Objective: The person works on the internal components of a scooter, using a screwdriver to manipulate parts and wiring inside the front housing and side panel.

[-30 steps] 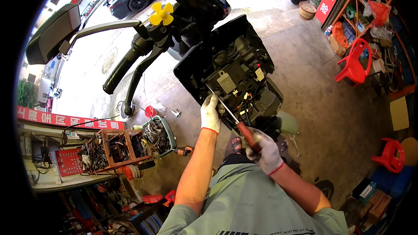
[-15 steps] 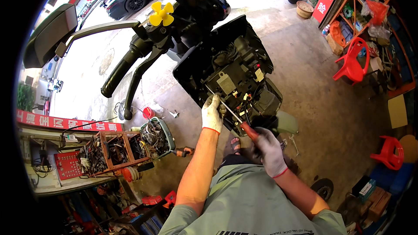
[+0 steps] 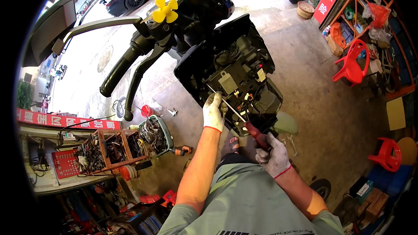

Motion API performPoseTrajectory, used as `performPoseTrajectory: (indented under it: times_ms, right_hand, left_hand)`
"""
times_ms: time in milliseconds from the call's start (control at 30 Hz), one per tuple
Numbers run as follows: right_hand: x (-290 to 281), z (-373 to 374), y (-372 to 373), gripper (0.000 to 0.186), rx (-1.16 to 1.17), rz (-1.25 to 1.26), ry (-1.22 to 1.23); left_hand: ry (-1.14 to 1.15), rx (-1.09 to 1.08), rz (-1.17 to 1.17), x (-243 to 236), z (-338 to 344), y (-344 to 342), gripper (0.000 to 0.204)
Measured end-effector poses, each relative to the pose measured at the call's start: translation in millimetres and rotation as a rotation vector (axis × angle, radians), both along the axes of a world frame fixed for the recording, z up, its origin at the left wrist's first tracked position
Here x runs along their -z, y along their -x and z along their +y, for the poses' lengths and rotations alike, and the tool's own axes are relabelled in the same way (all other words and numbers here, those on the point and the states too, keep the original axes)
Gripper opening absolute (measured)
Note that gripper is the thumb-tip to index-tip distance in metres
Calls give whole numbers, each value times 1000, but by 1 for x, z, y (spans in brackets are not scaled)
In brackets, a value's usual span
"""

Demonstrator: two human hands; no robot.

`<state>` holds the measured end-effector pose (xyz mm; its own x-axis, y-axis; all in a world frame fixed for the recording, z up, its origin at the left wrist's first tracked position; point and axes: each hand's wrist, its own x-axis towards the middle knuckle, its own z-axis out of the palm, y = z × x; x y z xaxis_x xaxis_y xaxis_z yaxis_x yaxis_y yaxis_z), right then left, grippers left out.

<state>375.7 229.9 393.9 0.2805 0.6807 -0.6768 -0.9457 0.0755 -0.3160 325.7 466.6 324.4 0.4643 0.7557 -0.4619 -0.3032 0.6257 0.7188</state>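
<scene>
A long screwdriver with a red handle slants across the opened front of a scooter. My right hand, in a grey-white glove, is closed round the rear end of the handle. Further up, my left hand, gloved in white, has its fingers closed about the thin shaft near the tip. The tip reaches the dark inner panel, next to a grey finned metal part; what exactly it touches is too small to make out. Loose wires with small connectors lie right of the shaft.
The handlebar grip, brake lever and mirror jut out at the left. A yellow fan-shaped ornament sits on the handlebar. Crates of wires stand lower left, red chairs at the right.
My right hand has shifted a little down and right, its grip on the handle changed so that more of the red shows. My left hand stays at the shaft.
</scene>
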Motion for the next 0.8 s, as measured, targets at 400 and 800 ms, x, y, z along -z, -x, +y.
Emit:
performPoseTrajectory:
  times_ms: [400, 800]
  right_hand:
    - [-11, 11, 2, 31, -73, -295, 3]
    - [-4, 20, 13, 31, -209, -1398, 169]
  left_hand:
    - [-17, 16, -18, 6, 1, 4, 17]
    - [-58, -2, 14, 1, -1, 1, 14]
